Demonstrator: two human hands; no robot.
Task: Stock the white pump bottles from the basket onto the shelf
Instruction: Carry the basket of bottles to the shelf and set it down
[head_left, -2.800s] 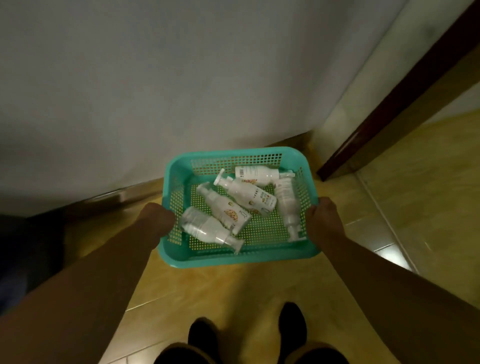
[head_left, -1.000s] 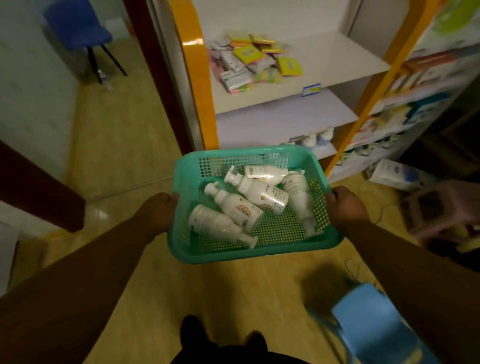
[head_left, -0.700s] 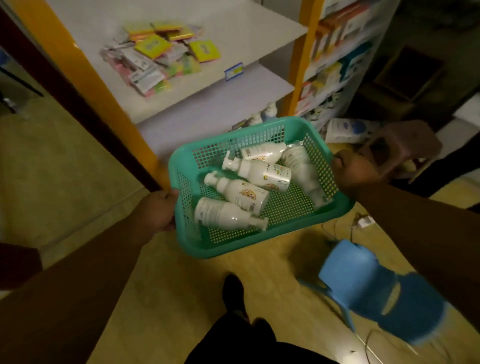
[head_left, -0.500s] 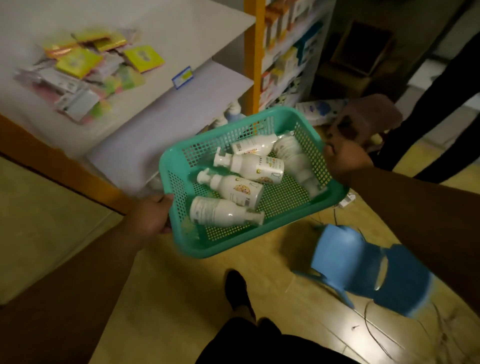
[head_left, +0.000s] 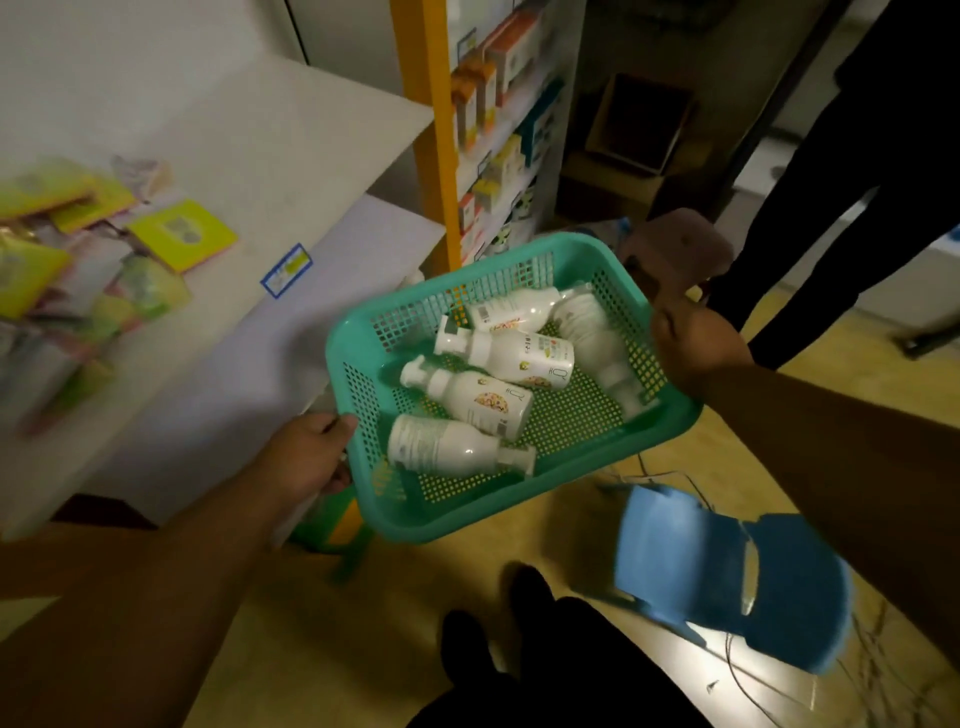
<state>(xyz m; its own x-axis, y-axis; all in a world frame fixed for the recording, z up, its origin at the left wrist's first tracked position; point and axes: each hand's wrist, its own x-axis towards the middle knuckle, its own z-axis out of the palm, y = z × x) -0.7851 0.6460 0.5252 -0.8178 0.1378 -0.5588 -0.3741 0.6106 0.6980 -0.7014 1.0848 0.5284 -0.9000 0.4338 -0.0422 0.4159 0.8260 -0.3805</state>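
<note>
I hold a teal perforated basket (head_left: 363, 338) in front of me, tilted, above the floor. My left hand (head_left: 311, 457) grips its left rim and my right hand (head_left: 696, 348) grips its right rim. Inside lie several white pump bottles on their sides, among them one near the front (head_left: 441, 448), one in the middle (head_left: 478, 397) and one behind it (head_left: 514, 353). The white shelf (head_left: 291, 156) with orange uprights stands to the left, its lower board (head_left: 218, 374) just beside the basket.
Colourful flat packets (head_left: 176, 234) lie on the upper shelf board. A second shelf bay (head_left: 498, 130) holds boxed goods. A blue plastic chair (head_left: 727, 577) stands on the floor at lower right, a pink stool (head_left: 680, 249) behind the basket. Another person's dark legs (head_left: 852, 171) stand at the right. Cables trail on the floor.
I have turned from a bare wall toward the shelves and stepped closer. The basket stays in both hands; the shelf now lies to my left and the chair nearer.
</note>
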